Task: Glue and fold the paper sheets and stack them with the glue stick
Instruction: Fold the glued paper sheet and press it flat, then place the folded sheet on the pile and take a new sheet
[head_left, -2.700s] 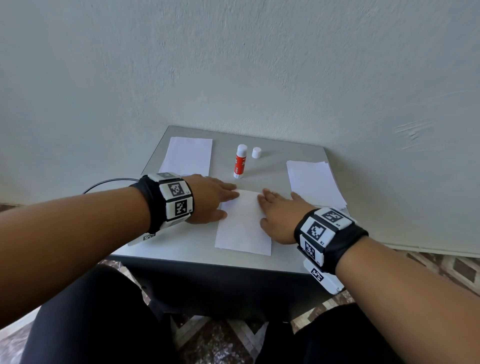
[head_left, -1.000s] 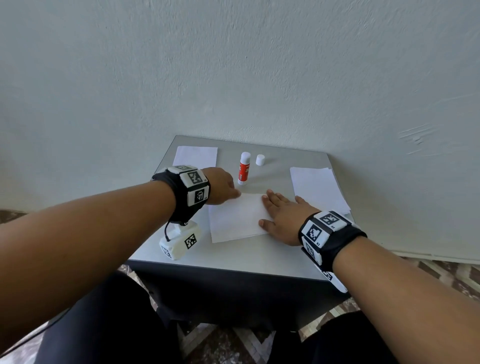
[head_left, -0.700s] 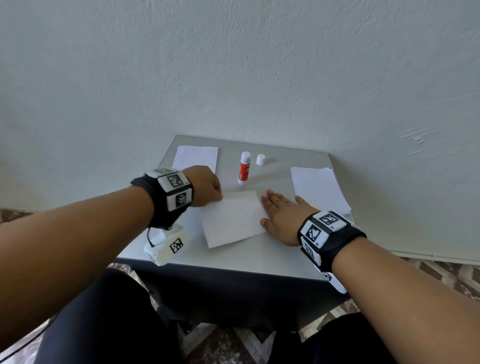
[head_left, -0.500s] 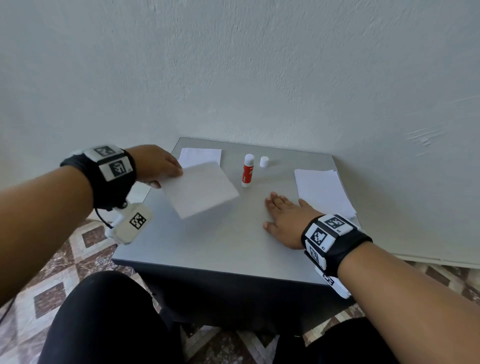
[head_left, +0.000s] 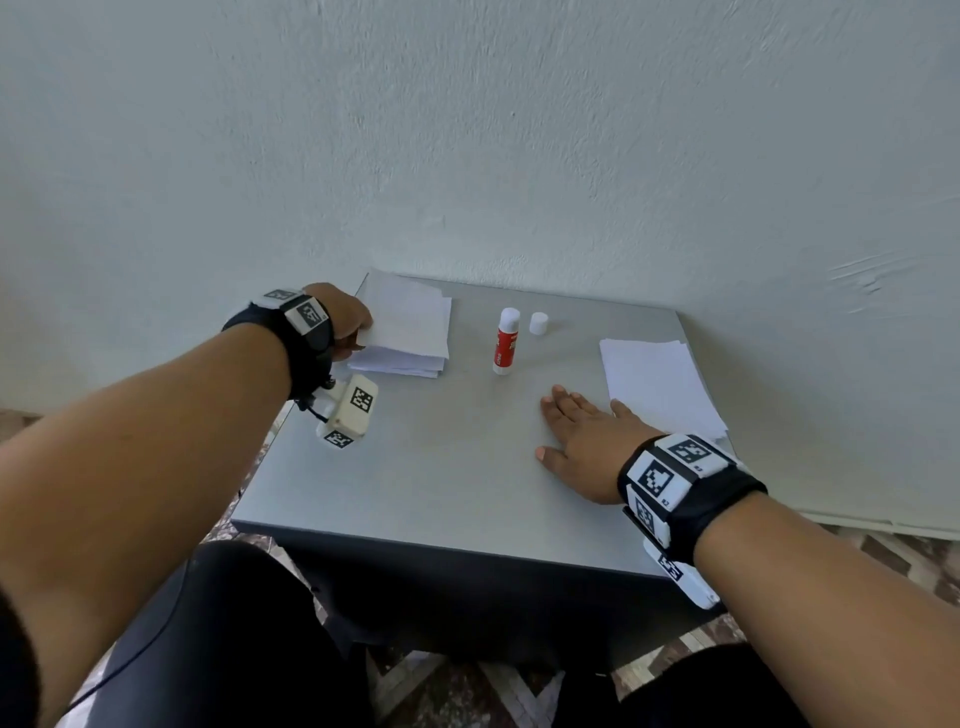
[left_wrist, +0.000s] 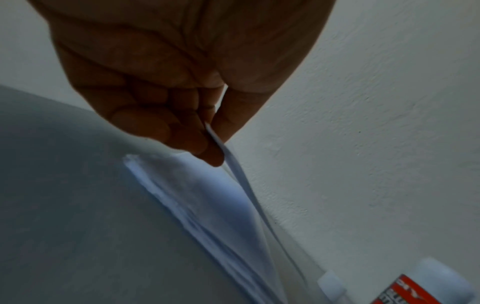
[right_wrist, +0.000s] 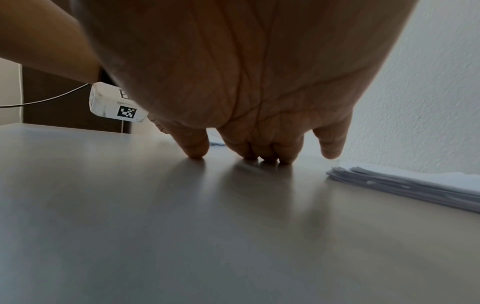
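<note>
**Plain room corner, prob. a home**

You sat at a small grey table (head_left: 452, 483) pushed against a bare white textured wall (head_left: 519, 130), w/ patterned brown-and-cream floor tiles (head_left: 883, 566) below and a pale skirting strip along the wall base. No lab or shop fittings showed; only paper stacks (head_left: 660, 384), a glue stick (head_left: 505, 340) and its cap (head_left: 538, 323) on top. Looked domestic, but you couldn't tell for sure.

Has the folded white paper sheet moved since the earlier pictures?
Yes. The folded white paper sheet went from the table's middle, right of the red glue stick, to the far-left pile, pinched by the left hand.
</note>
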